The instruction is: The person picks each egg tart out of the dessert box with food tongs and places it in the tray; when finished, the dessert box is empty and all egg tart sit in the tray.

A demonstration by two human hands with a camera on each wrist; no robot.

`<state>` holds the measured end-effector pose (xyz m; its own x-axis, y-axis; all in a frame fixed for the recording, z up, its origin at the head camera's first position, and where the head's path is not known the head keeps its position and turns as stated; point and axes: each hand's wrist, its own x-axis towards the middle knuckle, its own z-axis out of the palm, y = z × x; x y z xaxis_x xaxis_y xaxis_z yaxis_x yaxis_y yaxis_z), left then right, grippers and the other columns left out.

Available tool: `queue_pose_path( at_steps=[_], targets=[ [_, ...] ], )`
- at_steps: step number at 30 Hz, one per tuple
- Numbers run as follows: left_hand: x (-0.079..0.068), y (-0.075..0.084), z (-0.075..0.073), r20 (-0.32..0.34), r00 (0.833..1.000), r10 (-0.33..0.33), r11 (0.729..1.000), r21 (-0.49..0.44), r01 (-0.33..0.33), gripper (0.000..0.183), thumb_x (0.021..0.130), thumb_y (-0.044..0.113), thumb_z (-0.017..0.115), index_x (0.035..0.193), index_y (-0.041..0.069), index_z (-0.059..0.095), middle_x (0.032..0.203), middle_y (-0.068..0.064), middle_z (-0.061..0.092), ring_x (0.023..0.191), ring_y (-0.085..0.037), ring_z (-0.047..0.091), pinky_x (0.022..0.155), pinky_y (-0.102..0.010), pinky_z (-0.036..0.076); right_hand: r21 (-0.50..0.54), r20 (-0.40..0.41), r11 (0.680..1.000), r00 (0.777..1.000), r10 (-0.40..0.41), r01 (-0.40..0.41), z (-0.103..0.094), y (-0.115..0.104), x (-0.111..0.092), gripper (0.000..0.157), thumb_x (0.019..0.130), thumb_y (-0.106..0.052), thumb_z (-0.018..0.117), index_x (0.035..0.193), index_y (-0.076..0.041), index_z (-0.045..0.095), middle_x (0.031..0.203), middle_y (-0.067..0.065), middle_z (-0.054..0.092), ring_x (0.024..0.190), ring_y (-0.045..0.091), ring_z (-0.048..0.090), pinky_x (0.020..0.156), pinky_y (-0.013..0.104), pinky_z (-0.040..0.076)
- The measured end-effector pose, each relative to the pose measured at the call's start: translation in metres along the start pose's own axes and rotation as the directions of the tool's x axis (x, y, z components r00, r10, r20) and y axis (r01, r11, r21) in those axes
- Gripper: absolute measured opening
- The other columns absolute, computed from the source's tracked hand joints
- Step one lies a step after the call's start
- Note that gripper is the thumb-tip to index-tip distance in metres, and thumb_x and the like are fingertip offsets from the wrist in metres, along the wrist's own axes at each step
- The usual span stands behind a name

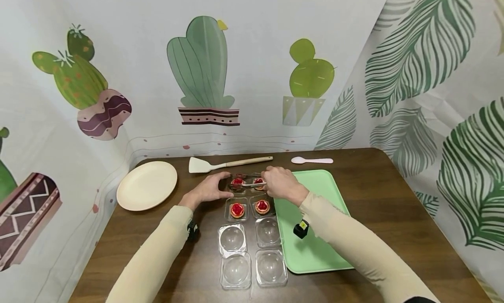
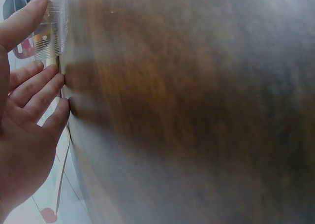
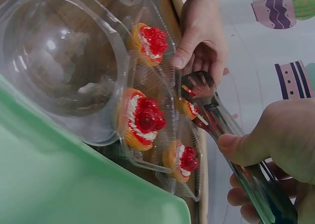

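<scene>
The right hand (image 1: 281, 182) grips a pair of metal tongs (image 3: 224, 120), fingers and thumb curled round the handles; the tips reach leftward to the far-left tart (image 1: 238, 180), and whether they are clamped on it I cannot tell. The left hand (image 1: 208, 188) is released, fingers nearly straight, beside the left wall of the clear plastic box round that tart; its thumb lies near the plastic, and whether it touches I cannot tell.

Four red-topped tarts sit in clear boxes, two by two, toward the far edge of the tabletop (image 1: 393, 207); the far-right tart (image 1: 259, 181) is just beside the right hand; the near-left tart (image 1: 237, 210) and near-right tart (image 1: 262, 206) form the row closer to the person. Four domed clear lids (image 1: 236, 270) lie in two rows toward the near edge; the right-hand pair runs along the left edge of a green tray (image 1: 319, 250).

A cream plate (image 1: 147, 185) lies at the far left corner; a white spatula (image 1: 201, 165) with a wooden handle lies along the far edge; a pale pink spoon (image 1: 313, 161) lies along that edge too, beyond the tray.
</scene>
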<state>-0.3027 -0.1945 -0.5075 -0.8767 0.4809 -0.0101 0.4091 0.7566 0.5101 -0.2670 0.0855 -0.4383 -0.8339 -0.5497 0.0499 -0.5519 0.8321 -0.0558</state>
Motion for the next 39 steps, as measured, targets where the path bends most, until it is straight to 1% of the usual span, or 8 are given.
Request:
queue_pose_path(
  at_steps=[6, 13, 21, 24, 27, 31, 35, 39],
  targets=[
    [0.001, 0.001, 0.001, -0.002, 1.0, 0.003, 1.0, 0.003, -0.003, 0.079, 0.075, 0.041, 0.082, 0.138, 0.005, 0.05, 0.14, -0.012, 0.055, 0.132, -0.028, 0.048, 0.112, -0.043, 0.038, 0.035, -0.016, 0.999, 1.0, 0.012, -0.012, -0.006, 0.006, -0.005, 0.029, 0.086, -0.025, 0.073, 0.11, -0.009, 0.07, 0.096, 0.006, 0.064, 0.078, 0.029, 0.066, 0.053, 0.038, 0.055],
    [0.003, 0.001, 0.004, -0.003, 1.0, 0.012, 1.0, 0.001, -0.012, 0.079, 0.075, 0.04, 0.082, 0.138, 0.004, 0.05, 0.139, -0.012, 0.055, 0.132, -0.027, 0.049, 0.112, -0.041, 0.039, 0.062, -0.049, 0.998, 0.998, 0.032, -0.029, -0.017, 0.014, -0.014, 0.035, 0.086, -0.032, 0.074, 0.113, -0.009, 0.069, 0.099, 0.007, 0.065, 0.078, 0.03, 0.067, 0.052, 0.037, 0.055],
    [0.002, 0.004, 0.003, -0.014, 1.0, 0.018, 1.0, 0.007, -0.018, 0.078, 0.075, 0.042, 0.082, 0.137, 0.004, 0.051, 0.137, -0.012, 0.057, 0.13, -0.027, 0.051, 0.111, -0.042, 0.04, 0.073, -0.059, 0.995, 0.996, 0.068, -0.064, -0.028, 0.026, -0.028, 0.034, 0.087, -0.03, 0.073, 0.113, -0.009, 0.067, 0.096, 0.007, 0.062, 0.077, 0.03, 0.064, 0.05, 0.038, 0.053],
    [0.001, 0.005, 0.002, -0.016, 1.0, 0.022, 1.0, -0.001, -0.022, 0.079, 0.075, 0.04, 0.083, 0.137, 0.003, 0.051, 0.137, -0.013, 0.057, 0.13, -0.028, 0.051, 0.11, -0.044, 0.04, 0.086, -0.08, 0.994, 0.994, 0.074, -0.068, -0.03, 0.032, -0.033, 0.036, 0.087, -0.029, 0.073, 0.115, -0.008, 0.067, 0.096, 0.008, 0.063, 0.078, 0.03, 0.064, 0.051, 0.039, 0.053],
    [0.001, 0.005, 0.003, -0.018, 1.0, 0.021, 1.0, -0.001, -0.021, 0.078, 0.075, 0.04, 0.082, 0.137, 0.003, 0.051, 0.137, -0.013, 0.057, 0.13, -0.028, 0.051, 0.11, -0.044, 0.04, 0.096, -0.106, 0.993, 0.991, 0.084, -0.074, -0.031, 0.039, -0.039, 0.037, 0.086, -0.028, 0.074, 0.117, -0.008, 0.067, 0.096, 0.009, 0.064, 0.079, 0.031, 0.064, 0.054, 0.043, 0.054],
    [0.0, 0.003, 0.003, -0.028, 0.999, 0.021, 1.0, 0.004, -0.021, 0.077, 0.076, 0.04, 0.082, 0.137, 0.004, 0.052, 0.137, -0.013, 0.057, 0.129, -0.028, 0.051, 0.109, -0.043, 0.041, 0.111, -0.127, 0.99, 0.987, 0.099, -0.085, -0.031, 0.046, -0.045, 0.033, 0.086, -0.028, 0.074, 0.112, -0.01, 0.068, 0.096, 0.007, 0.063, 0.077, 0.031, 0.065, 0.057, 0.046, 0.054],
    [-0.002, 0.003, 0.003, -0.029, 0.999, 0.018, 1.0, -0.002, -0.018, 0.078, 0.075, 0.04, 0.082, 0.137, 0.003, 0.052, 0.136, -0.013, 0.057, 0.129, -0.027, 0.051, 0.109, -0.043, 0.041, 0.125, -0.138, 0.988, 0.985, 0.103, -0.086, -0.031, 0.052, -0.053, 0.029, 0.086, -0.027, 0.074, 0.11, -0.011, 0.068, 0.093, 0.006, 0.062, 0.073, 0.03, 0.064, 0.056, 0.045, 0.053],
    [-0.002, 0.004, 0.003, -0.033, 0.999, 0.023, 1.0, 0.0, -0.023, 0.078, 0.076, 0.04, 0.082, 0.136, 0.003, 0.052, 0.136, -0.013, 0.057, 0.129, -0.028, 0.051, 0.109, -0.044, 0.041, 0.139, -0.144, 0.985, 0.982, 0.119, -0.099, -0.031, 0.061, -0.062, 0.036, 0.086, -0.025, 0.074, 0.118, -0.01, 0.068, 0.101, 0.009, 0.067, 0.076, 0.029, 0.065, 0.058, 0.044, 0.053]
  ],
)
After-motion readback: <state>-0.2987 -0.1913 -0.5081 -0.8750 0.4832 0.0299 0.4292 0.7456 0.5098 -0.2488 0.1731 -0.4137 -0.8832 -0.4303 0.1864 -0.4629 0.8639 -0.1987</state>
